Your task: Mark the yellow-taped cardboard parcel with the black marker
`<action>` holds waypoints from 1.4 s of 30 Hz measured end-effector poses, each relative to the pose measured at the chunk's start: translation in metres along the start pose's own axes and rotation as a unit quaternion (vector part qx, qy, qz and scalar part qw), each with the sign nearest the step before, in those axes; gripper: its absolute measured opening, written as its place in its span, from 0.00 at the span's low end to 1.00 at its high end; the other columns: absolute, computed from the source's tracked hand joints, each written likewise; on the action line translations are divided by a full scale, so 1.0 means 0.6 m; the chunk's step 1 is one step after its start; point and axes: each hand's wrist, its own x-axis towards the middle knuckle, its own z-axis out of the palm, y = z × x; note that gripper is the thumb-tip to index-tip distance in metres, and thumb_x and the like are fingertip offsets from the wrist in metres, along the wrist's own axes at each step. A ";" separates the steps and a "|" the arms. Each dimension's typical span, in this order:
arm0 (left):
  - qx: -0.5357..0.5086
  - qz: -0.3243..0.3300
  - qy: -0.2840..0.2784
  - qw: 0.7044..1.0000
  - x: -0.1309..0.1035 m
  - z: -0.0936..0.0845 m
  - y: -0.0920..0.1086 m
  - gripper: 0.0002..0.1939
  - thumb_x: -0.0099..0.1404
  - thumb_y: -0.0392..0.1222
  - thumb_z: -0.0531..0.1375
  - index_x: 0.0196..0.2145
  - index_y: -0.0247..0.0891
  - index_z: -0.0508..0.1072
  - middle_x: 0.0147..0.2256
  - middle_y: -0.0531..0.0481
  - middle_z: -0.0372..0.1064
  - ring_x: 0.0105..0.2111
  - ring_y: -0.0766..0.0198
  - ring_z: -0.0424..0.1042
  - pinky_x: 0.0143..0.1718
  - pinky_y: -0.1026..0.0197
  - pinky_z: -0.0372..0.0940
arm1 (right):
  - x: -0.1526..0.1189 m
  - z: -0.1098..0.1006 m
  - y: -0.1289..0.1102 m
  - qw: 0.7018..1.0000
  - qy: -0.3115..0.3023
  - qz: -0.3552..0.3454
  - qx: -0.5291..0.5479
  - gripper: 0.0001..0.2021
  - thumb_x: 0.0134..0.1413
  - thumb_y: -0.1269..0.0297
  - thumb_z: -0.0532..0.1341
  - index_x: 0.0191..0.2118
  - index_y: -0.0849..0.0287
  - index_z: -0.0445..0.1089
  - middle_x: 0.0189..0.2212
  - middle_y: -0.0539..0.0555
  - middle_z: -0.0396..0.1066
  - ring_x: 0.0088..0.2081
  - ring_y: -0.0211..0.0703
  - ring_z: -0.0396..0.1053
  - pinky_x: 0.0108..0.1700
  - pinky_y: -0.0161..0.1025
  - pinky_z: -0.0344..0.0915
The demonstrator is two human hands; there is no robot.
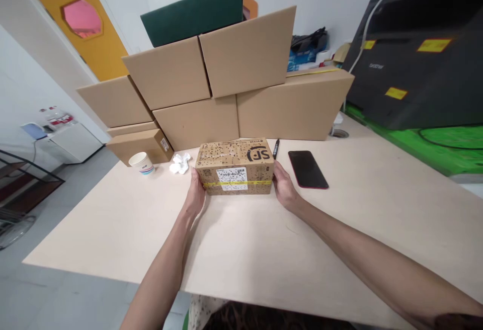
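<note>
A small brown cardboard box [211,165] with dark speckles, an "SF" mark, a white label and a yellow strap sits on the pale table [234,249]. My left hand [195,192] presses against its left end, and my right hand [285,186] grips the right end; the box is held between the two. Some fingertips are hidden behind the box. Just beyond its right back corner lies a black marker [276,148]. A dark phone or tablet [308,169] lies flat to the right of my right hand.
Large cardboard boxes [196,124] are stacked along the back, topped by a dark green box [196,15]. At the left stand a paper cup [142,163] and crumpled tissue [180,163]. A big black machine [422,68] rests on a green surface at the right.
</note>
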 end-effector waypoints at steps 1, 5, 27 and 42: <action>-0.001 -0.001 0.004 1.000 0.000 0.000 0.000 0.33 0.71 0.71 0.50 0.63 0.51 0.71 0.65 0.52 0.70 0.72 0.53 0.57 0.73 0.48 0.53 | 0.000 0.001 -0.001 1.000 0.001 0.001 0.001 0.26 0.52 0.40 0.68 0.52 0.48 0.76 0.59 0.49 0.76 0.65 0.53 0.67 0.70 0.53 0.59; -0.008 0.004 0.020 1.000 0.002 0.004 0.002 0.32 0.71 0.70 0.51 0.61 0.50 0.73 0.64 0.51 0.71 0.71 0.53 0.58 0.73 0.49 0.52 | 0.000 0.003 -0.004 1.000 0.002 -0.002 -0.009 0.27 0.51 0.38 0.68 0.52 0.48 0.76 0.58 0.50 0.77 0.65 0.55 0.67 0.69 0.53 0.60; 0.011 0.080 -0.028 0.996 0.000 0.003 0.006 0.39 0.67 0.76 0.51 0.63 0.49 0.72 0.63 0.50 0.72 0.72 0.51 0.56 0.73 0.49 0.52 | -0.010 -0.004 -0.009 0.998 -0.025 -0.047 -0.020 0.26 0.52 0.38 0.66 0.50 0.49 0.77 0.57 0.53 0.78 0.61 0.55 0.71 0.65 0.54 0.64; 0.068 0.043 -0.076 0.994 -0.012 -0.002 0.028 0.44 0.61 0.75 0.61 0.67 0.48 0.68 0.71 0.42 0.58 0.73 0.40 0.53 0.66 0.41 0.58 | -0.003 0.003 -0.038 1.000 0.015 -0.015 -0.001 0.28 0.53 0.35 0.63 0.52 0.48 0.76 0.47 0.52 0.83 0.56 0.60 0.76 0.55 0.57 0.73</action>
